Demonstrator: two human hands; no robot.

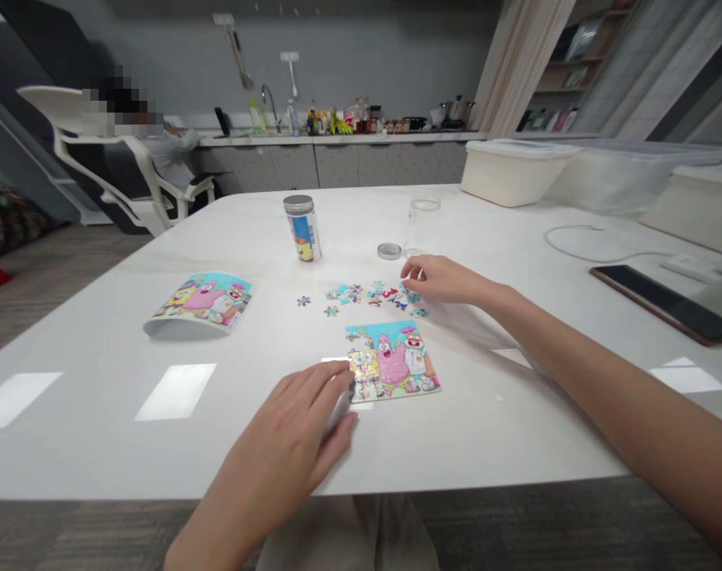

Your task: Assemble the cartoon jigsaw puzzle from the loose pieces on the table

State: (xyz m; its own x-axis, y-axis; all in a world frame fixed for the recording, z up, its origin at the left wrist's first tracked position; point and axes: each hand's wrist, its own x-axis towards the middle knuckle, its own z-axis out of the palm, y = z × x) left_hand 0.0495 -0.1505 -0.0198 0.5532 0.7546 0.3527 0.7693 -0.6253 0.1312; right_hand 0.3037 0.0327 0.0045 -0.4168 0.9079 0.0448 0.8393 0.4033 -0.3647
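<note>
A partly assembled jigsaw puzzle (393, 361) with cartoon figures lies on the white table, its upper left side ragged with gaps. My left hand (301, 416) rests at the puzzle's left edge, fingers stretched out and thumb apart, fingertips touching the edge pieces. Behind the puzzle lies a cluster of loose puzzle pieces (344, 294). Over the right end of that cluster is my right hand (435, 277), its fingers loosely curled and apart from the thumb; I see nothing held. A single loose piece (303, 300) lies apart on the left.
A curled picture sheet (203, 301) lies to the left. Farther back stand a lidded jar (302, 230), a clear jar (424, 222) and a metal lid (389, 251). On the right are a phone (664, 301), a cable and storage boxes (512, 170). A person sits at the far left.
</note>
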